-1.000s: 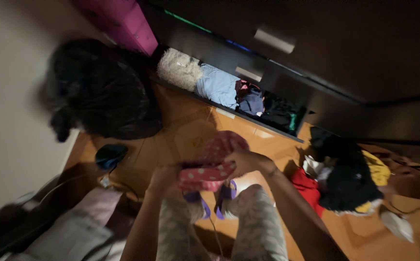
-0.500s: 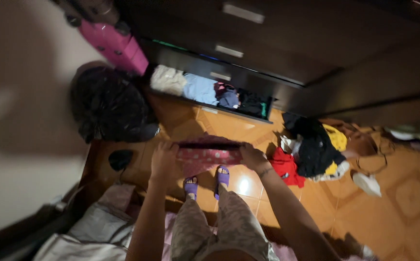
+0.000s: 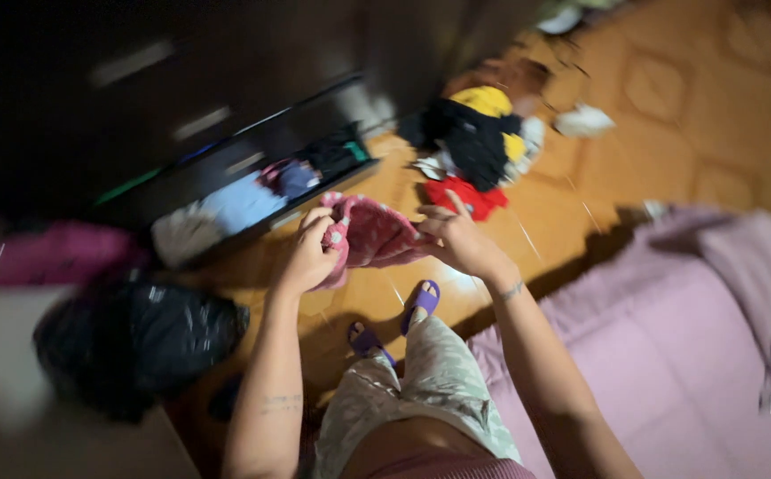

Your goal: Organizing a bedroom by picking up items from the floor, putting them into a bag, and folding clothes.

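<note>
Pink cloth with pale dots (image 3: 372,235) hangs bunched between both hands, held out in front of the person's knees above the orange tiled floor (image 3: 669,115). The left hand (image 3: 307,253) is curled into a fist around the cloth's left edge, knuckles up, forearm reaching straight forward. The right hand (image 3: 456,238) meets the cloth's right edge with fingers spread and half open, thumb raised, wrist bent inward; whether it pinches the fabric or only touches it is blurred. Below the hands, two purple sandals (image 3: 403,319) stand on the tiles. Just beyond the cloth is an open dark drawer (image 3: 252,191) filled with folded clothes. A heap of black, yellow and red clothes (image 3: 474,142) lies on the floor near the right hand. A black bag (image 3: 137,341) sits to the left, a pink bed cover (image 3: 669,355) to the right.
</note>
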